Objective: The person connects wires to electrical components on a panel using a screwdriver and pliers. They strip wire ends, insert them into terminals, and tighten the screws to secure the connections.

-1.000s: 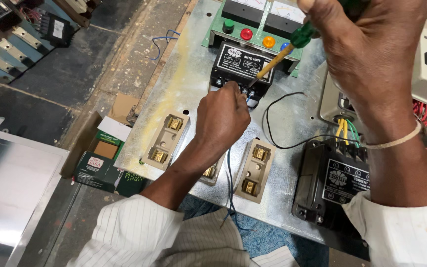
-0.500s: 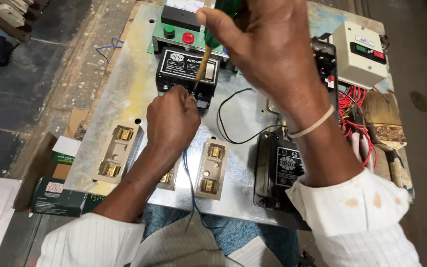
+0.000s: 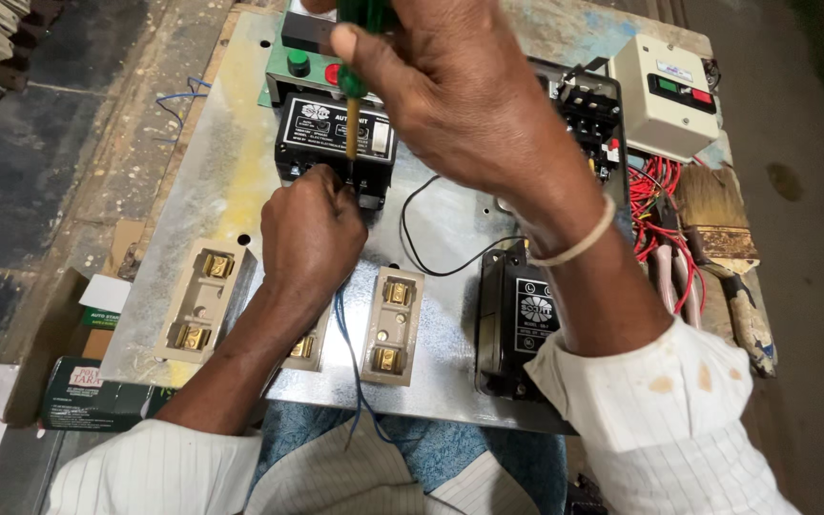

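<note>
My right hand (image 3: 460, 91) grips a green-handled screwdriver (image 3: 353, 91) held upright, its tip down at the terminals of a black relay box (image 3: 336, 143) on a metal panel (image 3: 240, 133). My left hand (image 3: 309, 234) is closed on a blue wire (image 3: 350, 362) right below that box, at the same terminals. The wire trails down over the panel's near edge onto my lap.
Cream fuse holders (image 3: 204, 300) (image 3: 390, 324) lie on the panel's near part. A second black box (image 3: 517, 324) sits under my right forearm. A cream switch box (image 3: 665, 95), red wires (image 3: 660, 205) and a paintbrush (image 3: 722, 253) are at right. A green carton (image 3: 97, 405) lies at left.
The view has shifted, so the panel sits further left and lower. My right hand has brought the screwdriver upright over the relay box terminals. My left hand stays at the box.
</note>
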